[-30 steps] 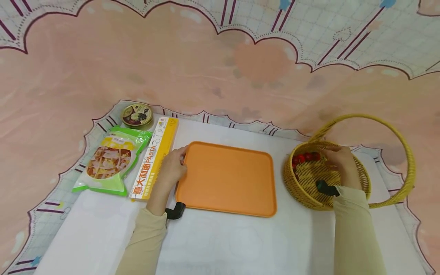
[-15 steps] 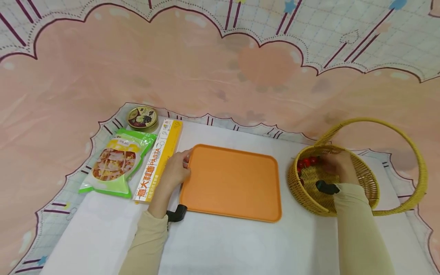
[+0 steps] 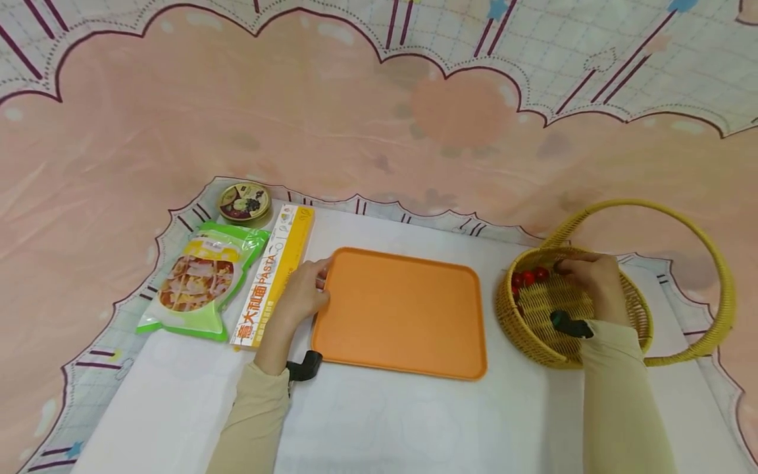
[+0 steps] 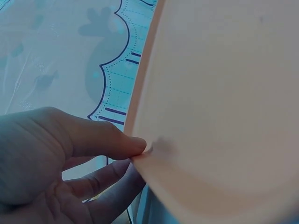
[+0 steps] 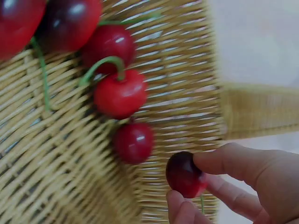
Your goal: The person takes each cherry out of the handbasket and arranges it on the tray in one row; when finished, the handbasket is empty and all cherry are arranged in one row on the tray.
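My left hand (image 3: pixel 302 289) pinches the left edge of an orange rectangular tray (image 3: pixel 403 313). In the left wrist view its thumb lies on the rim, with fingers below. My right hand (image 3: pixel 601 286) is inside a round wicker basket (image 3: pixel 535 352) with a tall handle. Between thumb and fingers it holds a dark red cherry (image 5: pixel 186 173), whose green stem hangs down in the right wrist view. Several other cherries (image 5: pixel 120 95), bright to deep red, some with green stems, lie along the basket's side, just apart from the held one.
Left of the tray lie a yellow and white pasta box (image 3: pixel 274 276) and a green-edged food bag (image 3: pixel 201 283). A round tin (image 3: pixel 244 203) stands behind them. The basket's handle (image 3: pixel 719 283) arches up and to the right. A patterned cloth backdrop (image 3: pixel 355 131) rises behind the table.
The right hand has drawn slightly right, away from the other cherries, with one cherry in its fingers. The left hand keeps its place on the tray. The head view has shifted a little.
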Action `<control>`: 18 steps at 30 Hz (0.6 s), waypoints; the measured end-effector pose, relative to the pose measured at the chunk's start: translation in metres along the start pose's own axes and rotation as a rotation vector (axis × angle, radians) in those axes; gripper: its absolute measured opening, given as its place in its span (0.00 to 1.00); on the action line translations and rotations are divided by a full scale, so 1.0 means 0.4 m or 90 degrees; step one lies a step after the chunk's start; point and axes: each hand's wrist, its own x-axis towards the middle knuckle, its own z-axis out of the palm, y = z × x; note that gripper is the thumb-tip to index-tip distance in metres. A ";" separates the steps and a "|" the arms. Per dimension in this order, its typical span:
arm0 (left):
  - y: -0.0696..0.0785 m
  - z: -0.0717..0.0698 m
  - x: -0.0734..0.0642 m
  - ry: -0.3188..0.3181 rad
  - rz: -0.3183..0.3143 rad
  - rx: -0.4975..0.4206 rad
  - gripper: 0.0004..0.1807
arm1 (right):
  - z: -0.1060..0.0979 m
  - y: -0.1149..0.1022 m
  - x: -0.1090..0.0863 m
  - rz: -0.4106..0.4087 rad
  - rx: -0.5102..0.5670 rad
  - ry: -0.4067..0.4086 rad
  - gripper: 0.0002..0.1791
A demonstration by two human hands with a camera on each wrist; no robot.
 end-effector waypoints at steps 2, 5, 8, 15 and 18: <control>-0.001 -0.003 -0.001 0.002 0.005 0.002 0.36 | -0.003 -0.016 -0.018 -0.010 0.038 -0.005 0.18; -0.002 -0.006 -0.001 0.005 0.018 0.007 0.37 | 0.001 -0.038 -0.051 -0.036 0.105 -0.012 0.18; 0.000 -0.007 0.002 -0.003 0.020 0.012 0.37 | 0.015 -0.059 -0.094 -0.096 0.174 -0.018 0.18; 0.009 -0.001 -0.001 -0.020 -0.010 0.018 0.38 | 0.098 -0.113 -0.172 -0.216 0.175 -0.033 0.07; 0.009 -0.001 -0.006 -0.021 -0.009 0.023 0.38 | 0.158 -0.138 -0.192 -0.224 0.132 -0.045 0.10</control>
